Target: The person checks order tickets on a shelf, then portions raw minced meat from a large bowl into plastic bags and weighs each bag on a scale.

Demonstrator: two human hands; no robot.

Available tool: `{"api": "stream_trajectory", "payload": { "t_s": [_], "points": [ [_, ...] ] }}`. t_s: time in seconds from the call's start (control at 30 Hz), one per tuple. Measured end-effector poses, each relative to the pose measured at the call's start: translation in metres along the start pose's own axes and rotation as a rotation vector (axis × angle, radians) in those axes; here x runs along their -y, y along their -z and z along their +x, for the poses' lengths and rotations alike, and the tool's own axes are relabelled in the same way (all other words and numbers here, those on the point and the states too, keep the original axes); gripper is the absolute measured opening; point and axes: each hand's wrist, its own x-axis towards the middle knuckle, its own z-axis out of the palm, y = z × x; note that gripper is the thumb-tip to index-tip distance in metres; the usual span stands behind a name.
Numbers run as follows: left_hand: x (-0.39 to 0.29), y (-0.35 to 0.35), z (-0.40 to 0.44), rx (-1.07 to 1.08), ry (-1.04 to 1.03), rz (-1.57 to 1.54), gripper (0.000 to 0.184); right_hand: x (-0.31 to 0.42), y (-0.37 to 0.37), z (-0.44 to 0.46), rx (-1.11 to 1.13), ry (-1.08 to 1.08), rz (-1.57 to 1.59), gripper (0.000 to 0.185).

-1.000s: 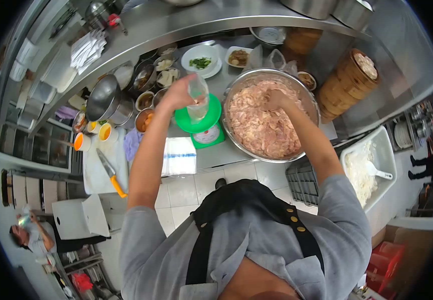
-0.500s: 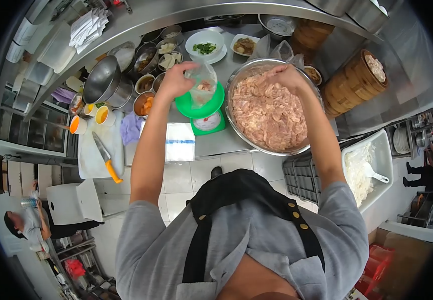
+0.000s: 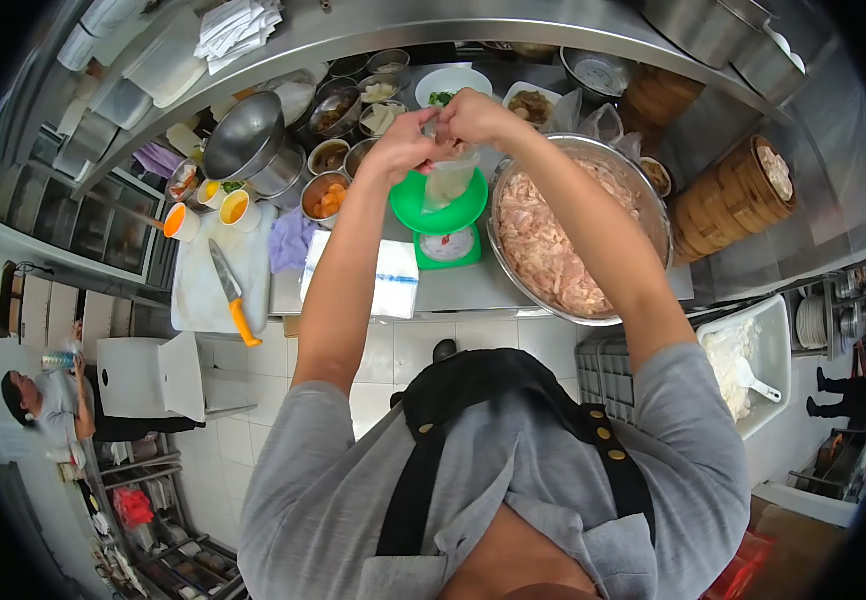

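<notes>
My left hand (image 3: 403,148) is closed on the rim of a clear plastic bag (image 3: 450,182), which hangs down onto the green pan (image 3: 408,207) of a kitchen scale (image 3: 448,247). Over the bag's mouth, my right hand (image 3: 478,118) has its fingers curled down around a pinkish clump of raw meat (image 3: 445,150), partly hidden by both hands. To the right of the scale stands a large steel bowl (image 3: 665,250) heaped with raw meat pieces (image 3: 553,240).
A knife (image 3: 233,295) with a yellow handle lies on a white cutting board (image 3: 193,285) at the left. Bamboo steamers (image 3: 733,205) are stacked at the right. A steel shelf (image 3: 433,30) spans the back. Another person (image 3: 53,395) is at the far left.
My right hand has moved left from over the meat bowl to the bag's mouth, beside my left hand. The whole view has shifted slightly, with the counter now further right.
</notes>
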Motion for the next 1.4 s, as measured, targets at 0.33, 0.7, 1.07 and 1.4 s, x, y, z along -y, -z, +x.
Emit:
{"api": "stream_trajectory", "payload": {
  "t_s": [0.33,0.7,1.07,1.4],
  "points": [
    [0.010,0.019,0.012,0.011,0.078,-0.111,0.072,0.016,0.021,0.005,0.016,0.195,-0.276,0.015],
    [-0.002,-0.004,-0.024,0.011,-0.115,0.176,0.046,-0.186,-0.039,-0.166,0.114,-0.128,-0.569,0.027],
    [0.015,-0.007,-0.031,-0.026,-0.132,0.027,0.040,-0.195,-0.006,-0.177,-0.300,-0.304,0.079,0.009],
    [0.011,-0.061,0.019,-0.025,0.007,0.585,0.036,-0.227,-0.033,-0.139,-0.102,-0.054,-0.599,0.019]
  ]
}}
